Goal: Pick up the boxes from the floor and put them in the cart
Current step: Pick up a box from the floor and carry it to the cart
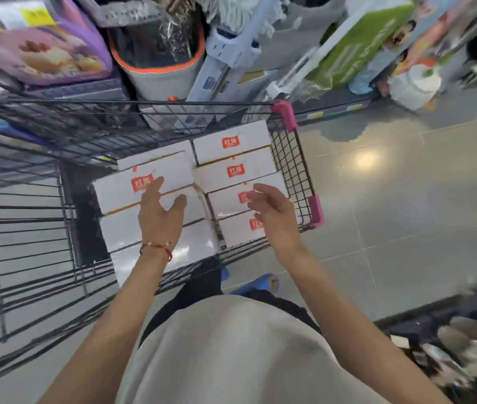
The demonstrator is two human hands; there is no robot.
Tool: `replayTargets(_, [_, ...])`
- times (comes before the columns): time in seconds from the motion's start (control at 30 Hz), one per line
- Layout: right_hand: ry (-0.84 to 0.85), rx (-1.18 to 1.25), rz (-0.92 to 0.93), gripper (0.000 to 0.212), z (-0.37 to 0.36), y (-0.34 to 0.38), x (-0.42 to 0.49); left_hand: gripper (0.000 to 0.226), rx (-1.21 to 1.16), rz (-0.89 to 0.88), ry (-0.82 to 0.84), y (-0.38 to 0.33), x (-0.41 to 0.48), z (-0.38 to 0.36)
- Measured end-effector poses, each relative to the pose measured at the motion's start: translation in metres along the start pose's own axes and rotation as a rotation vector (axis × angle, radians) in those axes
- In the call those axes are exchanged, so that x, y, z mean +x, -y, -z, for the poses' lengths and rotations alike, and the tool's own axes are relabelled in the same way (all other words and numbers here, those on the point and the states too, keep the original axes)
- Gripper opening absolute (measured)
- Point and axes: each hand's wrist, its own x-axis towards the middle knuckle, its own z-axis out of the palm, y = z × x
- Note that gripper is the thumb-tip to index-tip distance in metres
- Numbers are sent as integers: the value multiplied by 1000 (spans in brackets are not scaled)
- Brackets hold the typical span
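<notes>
Several white boxes with red labels lie stacked in two rows inside the black wire cart. My left hand, a red string bracelet on its wrist, hovers open over the left row, fingers spread just above the top box. Over the right row my right hand is open too, fingers loosely curled, holding nothing. No box on the floor is in view.
The cart has pink corner guards and stands against shelves crowded with a grey bin with an orange rim, mop parts and packaged goods. Grey tiled floor spreads to the right. More shelf goods sit at lower right.
</notes>
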Motion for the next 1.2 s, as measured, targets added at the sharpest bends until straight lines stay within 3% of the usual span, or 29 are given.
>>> replayTargets(0.17, [-107, 159, 47, 29, 75, -11, -32, 44, 33, -89, 161, -20, -60, -54])
replayTargets(0.33, [-275, 280, 88, 16, 161, -27, -66, 36, 154, -208, 364, -35, -127, -125])
replayTargets(0.6, [-569, 459, 87, 26, 292, -75, -114, 32, 269, -397, 641, -58, -215, -248])
replayTargets(0.83, [-778, 608, 68, 23, 370, -106, -130, 34, 339, -460, 906, -79, -259, -343])
replayTargets(1.2, [-960, 735, 30, 28, 529, -93, -68, 34, 420, -449, 1076, -150, -292, -540])
